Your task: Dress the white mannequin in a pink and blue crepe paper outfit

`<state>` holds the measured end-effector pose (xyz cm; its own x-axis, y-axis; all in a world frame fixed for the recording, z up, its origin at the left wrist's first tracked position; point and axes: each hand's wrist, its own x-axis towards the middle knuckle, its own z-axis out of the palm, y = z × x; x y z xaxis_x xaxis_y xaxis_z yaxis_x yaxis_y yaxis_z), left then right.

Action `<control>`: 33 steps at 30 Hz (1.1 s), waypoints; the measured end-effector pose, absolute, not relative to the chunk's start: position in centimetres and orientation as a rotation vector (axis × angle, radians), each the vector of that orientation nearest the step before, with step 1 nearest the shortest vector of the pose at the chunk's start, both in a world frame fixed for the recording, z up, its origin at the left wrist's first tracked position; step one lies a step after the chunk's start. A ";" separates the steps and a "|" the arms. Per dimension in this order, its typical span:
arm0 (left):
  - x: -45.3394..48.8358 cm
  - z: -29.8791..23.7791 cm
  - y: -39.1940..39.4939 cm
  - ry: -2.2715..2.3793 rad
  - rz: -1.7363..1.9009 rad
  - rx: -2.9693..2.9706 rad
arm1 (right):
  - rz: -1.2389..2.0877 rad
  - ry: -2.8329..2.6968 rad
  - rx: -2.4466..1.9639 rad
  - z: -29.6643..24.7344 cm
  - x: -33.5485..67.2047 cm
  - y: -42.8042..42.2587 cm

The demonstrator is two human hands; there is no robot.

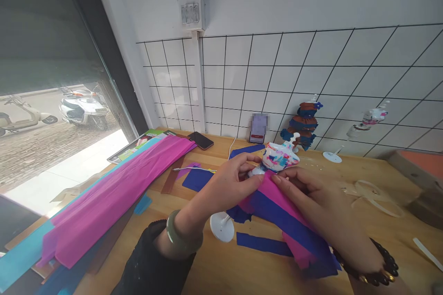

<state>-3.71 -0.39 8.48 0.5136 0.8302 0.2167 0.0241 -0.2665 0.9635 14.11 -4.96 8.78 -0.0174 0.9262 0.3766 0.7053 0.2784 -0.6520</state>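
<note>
A small white dress form [281, 156] with pink, blue and orange splotches tilts between my hands. Its round white base [222, 227] shows below my left wrist. Pink crepe paper [272, 190] lies against the form's middle, with a dark blue crepe strip [284, 214] trailing along it to the lower right. My left hand [244, 173] is closed, thumb and fingers pinching the paper's upper edge at the form. My right hand [304, 189] presses the same edge with its thumb, fingers curled behind. The fingertips partly hide the form's lower body.
Long pink paper sheets [121, 198] over light blue ones cover the left side. A dark phone [200, 140] lies behind; another phone [258, 128] leans on the tiled wall. A brown-and-blue dressed form [302, 124] stands at the back. Clear tape rings [375, 196] lie right.
</note>
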 end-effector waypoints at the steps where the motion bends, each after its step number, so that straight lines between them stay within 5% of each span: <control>1: -3.7 8.4 -0.4 0.735 0.929 1.668 | 0.353 -1.773 -1.485 8.8 14.1 -5.0; 33: -3.1 8.1 -0.7 0.947 1.028 1.822 | 0.227 -1.886 -1.522 9.0 13.6 -5.2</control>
<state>-3.09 -0.74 8.09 0.3839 0.8790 0.2828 0.2093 -0.3811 0.9005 13.64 -5.22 8.98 -0.0722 0.9134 0.4007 0.7920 0.2967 -0.5336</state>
